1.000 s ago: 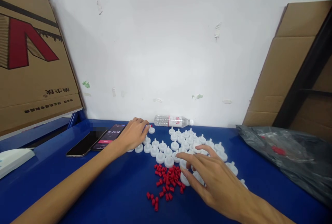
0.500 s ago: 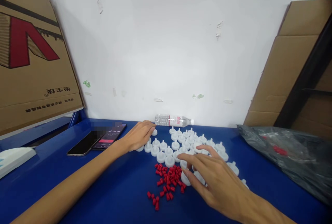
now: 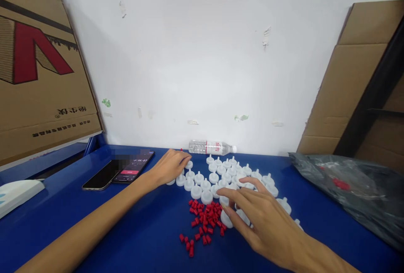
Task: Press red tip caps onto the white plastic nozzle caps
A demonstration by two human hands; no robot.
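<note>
I keep my right hand [image 3: 263, 214] spread over white caps [image 3: 196, 191]. My left hand [image 3: 168, 167] curls; I can't tell its grip.

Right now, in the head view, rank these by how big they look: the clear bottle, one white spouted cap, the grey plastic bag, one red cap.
Largest to smallest:
1. Grey plastic bag, running out of frame
2. Clear bottle
3. White spouted cap
4. Red cap
White caps look alike; nearness makes ranking among them unsure.

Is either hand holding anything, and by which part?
The right hand appears empty, thumb and forefinger apart. For the left hand, seen from the back, I can't tell.
</note>
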